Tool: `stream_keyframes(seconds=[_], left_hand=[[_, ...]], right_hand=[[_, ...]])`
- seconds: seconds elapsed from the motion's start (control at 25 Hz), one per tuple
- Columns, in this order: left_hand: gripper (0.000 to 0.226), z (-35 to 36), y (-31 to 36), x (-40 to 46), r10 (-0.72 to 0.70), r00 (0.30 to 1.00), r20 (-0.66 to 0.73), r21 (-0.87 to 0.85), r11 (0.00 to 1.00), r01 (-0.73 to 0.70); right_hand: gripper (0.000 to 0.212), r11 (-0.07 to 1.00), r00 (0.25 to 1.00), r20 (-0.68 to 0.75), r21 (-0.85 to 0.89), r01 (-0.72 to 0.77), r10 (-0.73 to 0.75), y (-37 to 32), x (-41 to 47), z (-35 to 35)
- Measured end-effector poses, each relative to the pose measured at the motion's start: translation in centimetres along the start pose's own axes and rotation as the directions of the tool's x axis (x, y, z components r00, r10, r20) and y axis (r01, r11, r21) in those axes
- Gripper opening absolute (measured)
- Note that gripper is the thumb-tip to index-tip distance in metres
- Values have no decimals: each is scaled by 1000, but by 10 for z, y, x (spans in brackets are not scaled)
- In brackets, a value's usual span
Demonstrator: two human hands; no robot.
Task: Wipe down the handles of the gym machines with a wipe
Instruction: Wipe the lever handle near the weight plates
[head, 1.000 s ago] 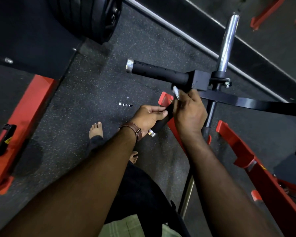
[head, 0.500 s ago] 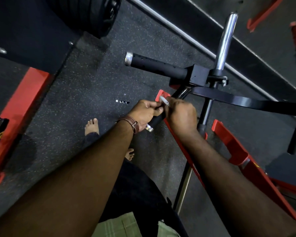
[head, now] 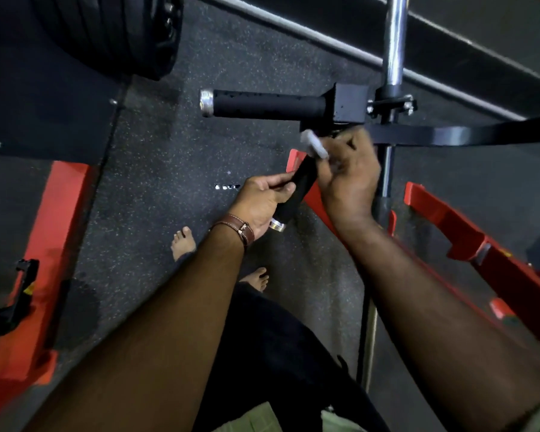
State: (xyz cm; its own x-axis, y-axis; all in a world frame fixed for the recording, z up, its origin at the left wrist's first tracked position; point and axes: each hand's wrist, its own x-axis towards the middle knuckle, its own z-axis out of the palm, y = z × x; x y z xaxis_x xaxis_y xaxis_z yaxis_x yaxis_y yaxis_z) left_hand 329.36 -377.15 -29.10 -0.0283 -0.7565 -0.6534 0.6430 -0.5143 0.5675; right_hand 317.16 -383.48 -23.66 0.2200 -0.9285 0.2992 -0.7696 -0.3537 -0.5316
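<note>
Small white crumpled wipe (head: pixel 314 145) pressed at the upper end of a slanted black foam-grip handle (head: pixel 296 190) (below the machine's black crossbar (head: pixel 465 135)) | right hand (head: pixel 348 179) clenched around wipe and handle, blurred | left hand (head: pixel 261 201) grasps the handle's lower end by its silver cap (head: pixel 277 226) | second black handle (head: pixel 262 104) above, untouched.

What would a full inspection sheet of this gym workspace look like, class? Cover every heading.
Surface: dark speckled rubber floor.
Job's things: white wipe on the near handle; far handle untouched.
Clutter: small shiny bits on the floor.
Grips: left hand holds the near handle's end; right hand presses the wipe to it.
Cables: nothing seen.
Surroundings: red frames, weight plates, chrome post.
</note>
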Motion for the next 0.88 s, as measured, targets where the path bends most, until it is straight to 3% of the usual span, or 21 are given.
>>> stream_keyframes(seconds=[0.12,0.4,0.56,0.72,0.88], left_hand=[[36,-5,-1,2,1,999,36,31,1000,-2],[38,-7,-1,7,-57,997,53,-40,997,59],[36,-10,-1,8,-69,995,71,-26,997,71],[40,-10,3,8,-108,989,98,-19,994,110],[39,-9,5,6,-131,986,102,-34,990,135]], right_hand=[[11,998,999,48,57,-10,7,-19,-57,17],[6,997,981,-179,-11,72,-73,7,-24,19],[12,998,991,-120,-18,-55,52,-4,-58,22],[16,979,951,-254,145,-146,179,-2,-28,21],[10,932,908,-240,212,-295,342,-25,-64,31]])
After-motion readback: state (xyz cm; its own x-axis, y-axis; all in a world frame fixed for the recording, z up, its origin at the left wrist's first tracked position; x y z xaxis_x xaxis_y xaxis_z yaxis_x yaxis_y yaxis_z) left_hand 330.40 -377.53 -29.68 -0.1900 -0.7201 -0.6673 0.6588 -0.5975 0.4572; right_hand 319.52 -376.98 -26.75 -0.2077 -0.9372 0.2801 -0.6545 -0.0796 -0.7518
